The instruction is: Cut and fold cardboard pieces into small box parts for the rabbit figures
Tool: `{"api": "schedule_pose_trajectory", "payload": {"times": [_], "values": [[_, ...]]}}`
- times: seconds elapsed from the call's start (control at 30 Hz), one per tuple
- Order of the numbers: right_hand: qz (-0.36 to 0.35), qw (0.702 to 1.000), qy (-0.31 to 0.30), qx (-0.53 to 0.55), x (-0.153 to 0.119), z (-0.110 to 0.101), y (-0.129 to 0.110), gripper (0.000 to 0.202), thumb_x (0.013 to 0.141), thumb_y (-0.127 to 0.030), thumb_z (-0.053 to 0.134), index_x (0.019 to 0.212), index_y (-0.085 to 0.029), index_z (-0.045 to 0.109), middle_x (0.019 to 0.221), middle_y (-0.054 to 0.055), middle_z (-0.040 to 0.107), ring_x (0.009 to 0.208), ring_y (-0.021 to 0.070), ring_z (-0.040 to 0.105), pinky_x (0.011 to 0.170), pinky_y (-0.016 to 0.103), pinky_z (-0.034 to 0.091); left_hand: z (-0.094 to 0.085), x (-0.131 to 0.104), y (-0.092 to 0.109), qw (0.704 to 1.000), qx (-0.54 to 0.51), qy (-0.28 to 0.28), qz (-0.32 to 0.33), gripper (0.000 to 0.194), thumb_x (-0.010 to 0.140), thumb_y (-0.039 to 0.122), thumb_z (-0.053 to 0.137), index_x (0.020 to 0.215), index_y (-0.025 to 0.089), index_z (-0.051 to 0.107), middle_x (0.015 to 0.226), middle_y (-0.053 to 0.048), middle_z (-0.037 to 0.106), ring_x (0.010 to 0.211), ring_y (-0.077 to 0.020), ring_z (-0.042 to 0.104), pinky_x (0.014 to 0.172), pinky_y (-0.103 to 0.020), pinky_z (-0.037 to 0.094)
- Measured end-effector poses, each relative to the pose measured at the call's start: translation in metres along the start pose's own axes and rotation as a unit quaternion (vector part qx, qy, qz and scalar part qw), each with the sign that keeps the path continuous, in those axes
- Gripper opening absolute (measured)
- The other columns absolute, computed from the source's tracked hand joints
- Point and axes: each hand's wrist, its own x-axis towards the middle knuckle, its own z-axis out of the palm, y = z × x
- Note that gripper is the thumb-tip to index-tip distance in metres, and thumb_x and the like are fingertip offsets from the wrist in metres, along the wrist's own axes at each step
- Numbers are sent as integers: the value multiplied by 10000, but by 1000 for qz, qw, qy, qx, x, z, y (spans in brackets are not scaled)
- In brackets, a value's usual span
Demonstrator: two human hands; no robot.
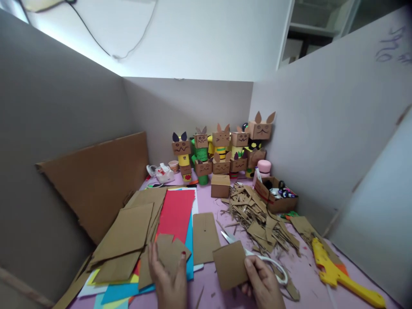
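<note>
My right hand (262,281) pinches a small square of brown cardboard (230,265) by its right edge. White-handled scissors (268,259) lie on the table behind and beside that hand. My left hand (169,274) is raised with its fingers apart, by small notched cardboard pieces (169,253); whether it grips one of them cannot be made out. Between and beyond the hands a rectangular cardboard piece (205,238) lies flat on the purple table. A red sheet (176,212) and blue paper lie beyond and beneath the pieces near my left hand.
Stacked cardboard (128,227) is on the left. Cardboard scraps (254,210) pile up right of centre, near a box of supplies (281,206). A yellow glue gun (337,274) lies at the right. Cardboard cat figures (220,139) and a small box (220,186) stand at the back.
</note>
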Motion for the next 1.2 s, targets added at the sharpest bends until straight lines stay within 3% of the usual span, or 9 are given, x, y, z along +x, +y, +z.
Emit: {"api": "schedule_pose_trajectory", "payload": {"times": [0.07, 0.13, 0.23, 0.3, 0.43, 0.67, 0.83, 1.0, 1.2], "values": [[-1, 1000, -10, 0, -1, 3, -1, 469, 746, -637, 534, 710, -169, 549, 378, -74, 459, 342, 68, 407, 362, 155, 276, 3, -14, 4, 999, 10, -46, 10, 652, 793, 403, 569, 1349, 187, 307, 1488, -142, 248, 1372, -267, 186, 1116, -409, 141], [0, 1000, -26, -4, -3, 6, -2, 475, 753, -639, 522, 697, -168, 547, 376, -77, 444, 337, 70, 407, 358, 157, 264, 7, -28, 2, 982, -92, -144, -76, 622, 785, 485, 543, 1302, 190, 362, 1341, -180, 470, 1235, -305, 436, 1006, -432, 350], [-7, 999, -52, -12, -6, 10, -3, 460, 758, -616, 536, 675, -163, 549, 411, -74, 452, 333, 65, 408, 362, 163, 268, 14, -42, -7, 918, -215, -250, -221, 684, 676, 473, 683, 1239, 186, 421, 1068, -164, 677, 968, -308, 635, 838, -414, 482], [-12, 998, -61, -12, -8, 12, -3, 449, 746, -606, 560, 657, -165, 548, 458, -69, 467, 342, 63, 419, 359, 165, 290, 17, -45, -12, 886, -243, -278, -280, 554, 628, 399, 748, 1085, 167, 537, 951, -148, 724, 903, -305, 663, 812, -412, 494], [-13, 997, -72, -5, -9, 13, -4, 444, 753, -602, 554, 633, -175, 537, 488, -71, 457, 355, 59, 413, 349, 161, 320, 18, -43, -13, 879, -247, -262, -312, 400, 584, 335, 786, 897, 153, 616, 905, -139, 740, 886, -311, 672, 792, -414, 505], [-33, 996, -80, 1, -9, 13, -7, 405, 744, -569, 589, 704, -166, 588, 538, -39, 527, 425, 78, 445, 375, 168, 380, 17, -43, -7, 881, -245, -259, -310, 383, 582, 311, 790, 890, 160, 619, 834, -114, 753, 822, -305, 691, 749, -409, 526], [-38, 996, -78, -9, -8, 10, -6, 379, 792, -528, 563, 767, -151, 596, 497, -55, 508, 387, 64, 426, 384, 170, 322, 17, -39, -14, 866, -285, -236, -337, 385, 593, 300, 788, 909, 156, 623, 888, -124, 752, 913, -308, 674, 833, -421, 496], [-31, 996, -84, -16, -8, 9, 0, 365, 767, -534, 587, 744, -171, 571, 510, -56, 506, 386, 71, 434, 366, 167, 316, 19, -37, -18, 862, -307, -213, -342, 427, 593, 255, 791, 973, 153, 625, 929, -124, 749, 929, -300, 673, 869, -415, 482], [-17, 993, -105, -59, -7, 6, 2, 416, 782, -571, 535, 662, -172, 538, 476, -63, 481, 362, 64, 422, 366, 172, 303, 17, -37, -21, 858, -307, -234, -338, 467, 574, 204, 805, 990, 138, 604, 824, -121, 763, 841, -298, 698, 778, -401, 526]]}}
